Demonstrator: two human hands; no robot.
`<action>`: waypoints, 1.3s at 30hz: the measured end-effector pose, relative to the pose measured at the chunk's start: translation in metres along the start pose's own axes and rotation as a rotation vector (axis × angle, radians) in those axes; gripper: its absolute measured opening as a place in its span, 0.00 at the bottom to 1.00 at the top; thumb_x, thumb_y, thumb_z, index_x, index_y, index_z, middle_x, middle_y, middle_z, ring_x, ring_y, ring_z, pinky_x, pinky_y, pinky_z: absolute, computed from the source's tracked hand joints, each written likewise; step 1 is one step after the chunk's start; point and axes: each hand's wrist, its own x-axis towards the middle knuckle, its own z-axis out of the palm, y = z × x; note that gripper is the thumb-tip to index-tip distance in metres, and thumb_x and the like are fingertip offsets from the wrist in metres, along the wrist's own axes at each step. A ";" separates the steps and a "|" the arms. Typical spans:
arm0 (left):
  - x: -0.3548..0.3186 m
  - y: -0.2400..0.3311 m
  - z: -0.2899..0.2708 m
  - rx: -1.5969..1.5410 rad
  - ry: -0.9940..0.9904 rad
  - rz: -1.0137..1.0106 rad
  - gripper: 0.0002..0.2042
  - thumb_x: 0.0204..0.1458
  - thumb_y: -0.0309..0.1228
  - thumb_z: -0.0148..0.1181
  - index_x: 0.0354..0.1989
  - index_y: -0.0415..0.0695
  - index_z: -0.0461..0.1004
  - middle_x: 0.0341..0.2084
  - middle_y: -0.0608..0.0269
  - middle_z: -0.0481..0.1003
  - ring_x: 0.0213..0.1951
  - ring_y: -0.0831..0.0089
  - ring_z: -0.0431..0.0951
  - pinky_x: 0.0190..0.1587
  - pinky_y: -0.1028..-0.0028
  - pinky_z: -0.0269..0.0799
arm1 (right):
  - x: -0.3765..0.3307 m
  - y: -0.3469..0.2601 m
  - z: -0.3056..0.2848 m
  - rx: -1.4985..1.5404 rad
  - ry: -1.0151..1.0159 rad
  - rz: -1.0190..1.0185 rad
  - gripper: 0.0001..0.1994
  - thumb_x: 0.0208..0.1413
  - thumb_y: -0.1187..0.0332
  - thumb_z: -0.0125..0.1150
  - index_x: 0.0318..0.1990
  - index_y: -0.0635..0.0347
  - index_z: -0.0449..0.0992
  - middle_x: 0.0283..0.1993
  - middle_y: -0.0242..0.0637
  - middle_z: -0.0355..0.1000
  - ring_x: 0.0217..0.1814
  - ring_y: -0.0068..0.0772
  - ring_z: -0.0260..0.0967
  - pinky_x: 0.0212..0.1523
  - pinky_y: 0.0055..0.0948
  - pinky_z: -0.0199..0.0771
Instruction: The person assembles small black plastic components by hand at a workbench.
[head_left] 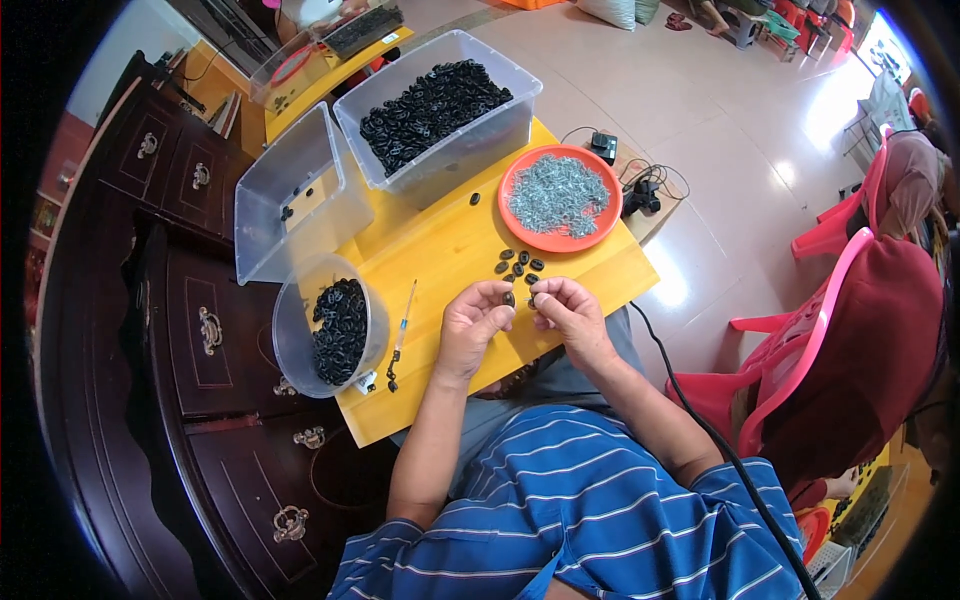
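Both hands, left hand [472, 322] and right hand [566, 311], pinch one small black piece [509, 298] between fingertips. More pieces [518, 264] lie just beyond, near the orange plate [520, 232].

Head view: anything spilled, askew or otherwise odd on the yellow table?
One black ring lies alone between the big bin and the orange plate, apart from the pile by the hands. The near-empty bin sits tilted.

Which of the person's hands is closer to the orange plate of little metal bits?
Right. The right hand sits just below the orange plate at the table's right edge; the left hand is beside it, farther left, toward the round tub.
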 end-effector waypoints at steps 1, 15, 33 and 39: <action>0.000 0.000 0.000 0.000 -0.001 0.000 0.14 0.55 0.19 0.63 0.50 0.39 0.75 0.35 0.67 0.77 0.33 0.81 0.75 0.40 0.80 0.74 | 0.000 0.000 0.000 0.000 0.000 0.000 0.07 0.63 0.71 0.60 0.47 0.59 0.76 0.39 0.25 0.74 0.34 0.15 0.69 0.37 0.19 0.71; 0.000 0.002 0.008 0.162 -0.040 0.041 0.15 0.54 0.17 0.63 0.51 0.37 0.76 0.36 0.71 0.76 0.38 0.84 0.74 0.45 0.82 0.72 | 0.001 0.004 -0.001 -0.017 -0.004 -0.012 0.06 0.63 0.72 0.60 0.46 0.60 0.76 0.38 0.27 0.73 0.33 0.17 0.69 0.37 0.20 0.71; 0.003 0.001 0.006 0.229 -0.020 0.047 0.15 0.54 0.17 0.63 0.51 0.37 0.76 0.36 0.71 0.76 0.37 0.85 0.75 0.44 0.82 0.72 | 0.004 0.004 0.001 -0.044 -0.013 -0.017 0.06 0.63 0.72 0.60 0.45 0.60 0.77 0.36 0.26 0.73 0.33 0.16 0.69 0.36 0.20 0.71; 0.004 0.000 0.005 0.335 -0.011 0.056 0.15 0.54 0.17 0.64 0.50 0.37 0.78 0.36 0.72 0.76 0.36 0.85 0.74 0.43 0.83 0.72 | 0.004 0.004 0.001 -0.063 -0.023 -0.035 0.06 0.63 0.71 0.60 0.44 0.59 0.77 0.36 0.23 0.73 0.33 0.12 0.67 0.36 0.17 0.70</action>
